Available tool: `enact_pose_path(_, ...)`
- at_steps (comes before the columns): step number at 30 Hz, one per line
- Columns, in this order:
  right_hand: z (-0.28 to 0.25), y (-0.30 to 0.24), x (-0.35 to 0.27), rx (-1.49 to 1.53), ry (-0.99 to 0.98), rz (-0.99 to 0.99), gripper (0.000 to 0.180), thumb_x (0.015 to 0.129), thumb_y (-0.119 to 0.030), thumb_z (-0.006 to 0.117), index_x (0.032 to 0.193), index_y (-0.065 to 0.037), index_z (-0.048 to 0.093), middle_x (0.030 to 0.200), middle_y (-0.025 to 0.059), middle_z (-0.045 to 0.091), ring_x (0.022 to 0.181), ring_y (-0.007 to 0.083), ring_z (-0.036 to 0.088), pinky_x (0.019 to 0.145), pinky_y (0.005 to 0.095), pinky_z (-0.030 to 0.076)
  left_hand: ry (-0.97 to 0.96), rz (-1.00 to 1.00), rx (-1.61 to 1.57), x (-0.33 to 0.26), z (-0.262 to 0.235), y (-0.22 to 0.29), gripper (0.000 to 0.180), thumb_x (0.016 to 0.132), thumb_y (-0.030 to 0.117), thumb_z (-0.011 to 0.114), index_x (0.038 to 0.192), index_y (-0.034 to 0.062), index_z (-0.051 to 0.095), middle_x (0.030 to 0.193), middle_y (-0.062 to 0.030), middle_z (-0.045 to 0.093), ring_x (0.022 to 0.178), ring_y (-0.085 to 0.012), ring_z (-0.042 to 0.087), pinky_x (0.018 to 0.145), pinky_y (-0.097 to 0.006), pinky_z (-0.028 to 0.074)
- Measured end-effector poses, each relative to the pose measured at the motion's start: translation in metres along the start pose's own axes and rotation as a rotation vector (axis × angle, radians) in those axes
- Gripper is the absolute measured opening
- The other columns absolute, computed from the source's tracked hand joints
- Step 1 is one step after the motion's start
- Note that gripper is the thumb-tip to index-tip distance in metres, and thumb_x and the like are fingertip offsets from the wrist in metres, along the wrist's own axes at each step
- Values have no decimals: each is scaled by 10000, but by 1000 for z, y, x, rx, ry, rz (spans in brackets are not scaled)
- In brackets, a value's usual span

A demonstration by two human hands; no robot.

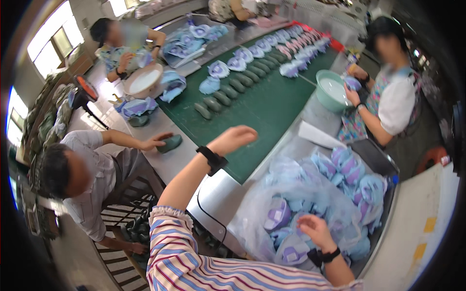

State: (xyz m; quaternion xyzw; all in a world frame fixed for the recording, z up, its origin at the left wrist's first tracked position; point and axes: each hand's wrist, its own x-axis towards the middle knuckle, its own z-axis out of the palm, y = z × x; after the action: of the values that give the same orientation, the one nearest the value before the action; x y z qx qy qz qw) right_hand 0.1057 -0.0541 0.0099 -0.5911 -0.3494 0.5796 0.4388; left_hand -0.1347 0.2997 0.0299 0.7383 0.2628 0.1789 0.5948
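Note:
My left hand (234,137) is held out over the near end of a green conveyor belt (262,126), its fingers stretched and nothing in them. My right hand (315,230) hovers over a heap of light blue and purple fabric pieces that look like shoe uppers (277,213), fingers loosely bent and apart, nothing visible in them. A clear plastic bag (252,218) partly wraps the heap. Farther up the belt, dark green foot-shaped shoe lasts (222,98) lie in a slanting row. Uppers (237,64) are laid out along both sides of them.
To my left a seated person (92,179) touches a green last (170,143) on the metal edge. Across at the right, a person (388,92) works beside a mint-green basin (332,92). Another person sits behind a pale basin (143,80). A fan (86,92) stands at the left.

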Motion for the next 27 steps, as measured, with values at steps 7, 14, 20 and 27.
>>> enact_pose_path(7,-54,0,13,-484,-218,38,431,816,-218,637,1179,-13,530,988,65,608,829,135,568,734,306,476,-854,243,446,-76,199,38,476,841,308,605,1213,35,488,1178,-142,543,1058,-309,527,931,-377,412)
enact_pose_path(14,-135,-29,10,-666,200,-123,463,767,-208,666,1161,7,553,1116,154,601,990,224,596,820,348,473,-288,110,969,-33,189,-11,522,734,267,679,1160,23,502,1171,-170,510,1097,-323,489,908,-403,432)
enact_pose_path(20,-85,12,45,-1156,125,-285,569,746,-279,683,1203,11,509,1185,198,557,1089,331,536,916,393,434,-345,128,1008,-11,254,-6,721,678,310,739,1273,62,416,1313,-187,395,1232,-374,363,965,-550,337)
enact_pose_path(27,-98,34,90,-1109,180,90,515,749,-233,662,1191,-18,508,1189,209,540,1131,362,490,951,421,401,-136,-10,1141,11,249,-26,809,637,319,775,1322,127,388,1409,-180,282,1293,-374,278,950,-631,278)
